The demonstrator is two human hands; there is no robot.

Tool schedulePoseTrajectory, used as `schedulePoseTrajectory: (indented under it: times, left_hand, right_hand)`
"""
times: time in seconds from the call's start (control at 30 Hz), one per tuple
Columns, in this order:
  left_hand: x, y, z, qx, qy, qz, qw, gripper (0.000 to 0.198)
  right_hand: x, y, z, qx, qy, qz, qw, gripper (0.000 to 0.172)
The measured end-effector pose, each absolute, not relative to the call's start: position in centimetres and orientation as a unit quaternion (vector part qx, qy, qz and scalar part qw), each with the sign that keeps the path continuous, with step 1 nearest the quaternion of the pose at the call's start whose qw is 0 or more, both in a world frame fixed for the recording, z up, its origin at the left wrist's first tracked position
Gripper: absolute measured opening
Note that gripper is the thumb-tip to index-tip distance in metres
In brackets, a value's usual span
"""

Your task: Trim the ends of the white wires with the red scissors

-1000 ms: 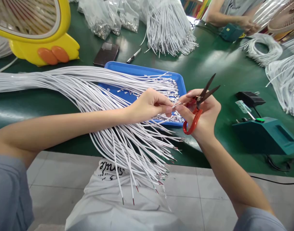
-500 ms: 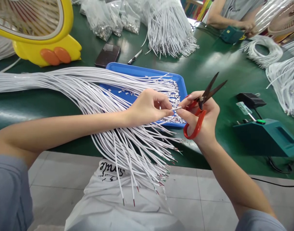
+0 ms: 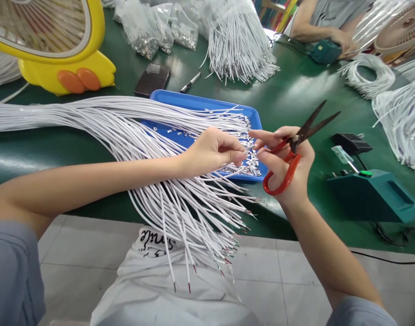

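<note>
My left hand [image 3: 216, 153] pinches one white cable near its end, and the cable tip [image 3: 250, 147] pokes out past the fingertips. Just to the right is my right hand [image 3: 289, 167], with red-handled scissors [image 3: 297, 138] hooked on it, blades spread and pointing up and away. Its thumb and fingertips are close to the cable tip; whether they touch it I cannot tell. Below my hands a blue tray [image 3: 207, 100] holds many small metal pieces. A bundle of white cables [image 3: 112, 118] runs from the left; some ends lie over the tray, others hang past the table edge showing coloured wires.
A yellow fan [image 3: 68, 68] stands at the left. Behind the tray are a dark flat box [image 3: 153, 79], a pen [image 3: 190, 83], bags of metal parts [image 3: 142, 36] and more cables [image 3: 241, 45]. A green device [image 3: 377, 194] sits at right. A co-worker's arm [image 3: 306, 27] shows beyond.
My right hand, with the scissors, has moved slightly right, away from my left hand. Its index finger has stretched out. My left hand stays almost in place.
</note>
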State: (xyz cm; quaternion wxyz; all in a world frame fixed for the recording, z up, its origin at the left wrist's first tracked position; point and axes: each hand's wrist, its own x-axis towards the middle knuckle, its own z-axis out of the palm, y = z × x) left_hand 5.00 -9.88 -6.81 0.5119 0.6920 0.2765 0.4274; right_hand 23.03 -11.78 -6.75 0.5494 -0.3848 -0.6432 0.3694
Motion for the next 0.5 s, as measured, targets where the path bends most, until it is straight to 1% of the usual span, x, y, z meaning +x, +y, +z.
schedulePoseTrajectory:
  times: [0.07, 0.2, 0.33, 0.43, 0.5]
  left_hand:
    - [4.9, -9.86, -6.77, 0.709, 0.265, 0.407, 0.511, 0.02]
    - [4.83, -9.78, -6.84, 0.728, 0.244, 0.377, 0.518, 0.025]
    - [4.95, -9.73, -6.6, 0.728, 0.232, 0.371, 0.528, 0.025]
    - [5.05, -9.81, -6.43, 0.712, 0.233, 0.381, 0.542, 0.024]
    - [5.1, -9.87, -6.51, 0.695, 0.244, 0.395, 0.549, 0.02]
  right_hand:
    - [23.09, -11.8, -6.84, -0.386, -0.66, 0.372, 0.527, 0.029]
    - [22.88, -11.98, -6.94, -0.381, -0.683, 0.34, 0.522, 0.028]
    - [22.61, -12.07, -6.81, -0.402, -0.686, 0.307, 0.523, 0.027]
    - [22.57, -11.95, -6.74, -0.398, -0.681, 0.306, 0.533, 0.028]
    - [22.58, -11.88, -6.69, -0.391, -0.675, 0.312, 0.543, 0.029]
